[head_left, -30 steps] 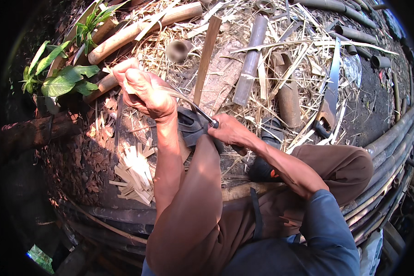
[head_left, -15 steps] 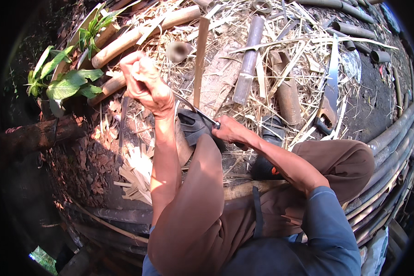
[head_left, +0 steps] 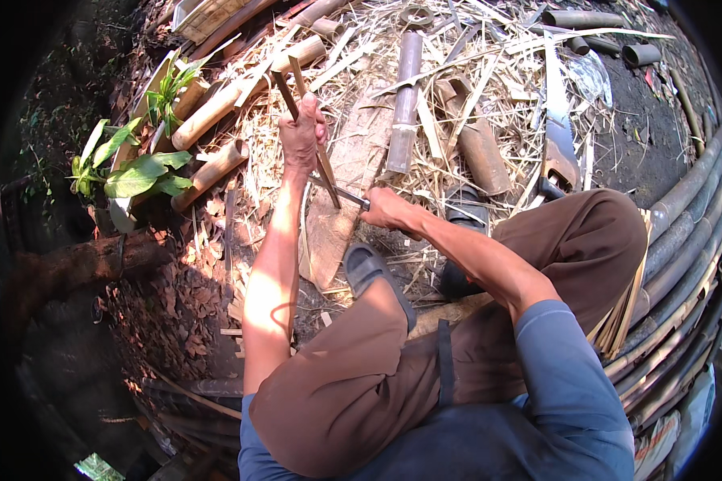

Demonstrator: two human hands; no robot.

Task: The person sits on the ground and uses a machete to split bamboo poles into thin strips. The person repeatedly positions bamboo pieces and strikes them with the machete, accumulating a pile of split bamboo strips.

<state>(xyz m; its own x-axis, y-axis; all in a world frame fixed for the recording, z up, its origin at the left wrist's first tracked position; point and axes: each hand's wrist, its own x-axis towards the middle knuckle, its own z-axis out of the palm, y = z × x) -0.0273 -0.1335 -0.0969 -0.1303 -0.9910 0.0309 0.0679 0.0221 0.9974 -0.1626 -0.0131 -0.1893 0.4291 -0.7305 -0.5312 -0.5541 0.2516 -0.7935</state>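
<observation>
two hands are working one thin bamboo strip, which is standing nearly upright, its long axis running from about eleven o'clock at the top to five o'clock at the foot, where it is resting on a flat wooden slab in the litter. the left hand is closing tightly around the strip's upper half, fingers wrapped shut on it. the right hand is sitting lower, at about four o'clock from the left, and is gripping the handle of a knife; its fingers are curled firmly on that handle. the blade is pointing toward ten o'clock and appears to be meeting the strip just below the left hand, though the exact contact is too small to tell. a sandalled foot is resting at six o'clock of the slab, close by.
</observation>
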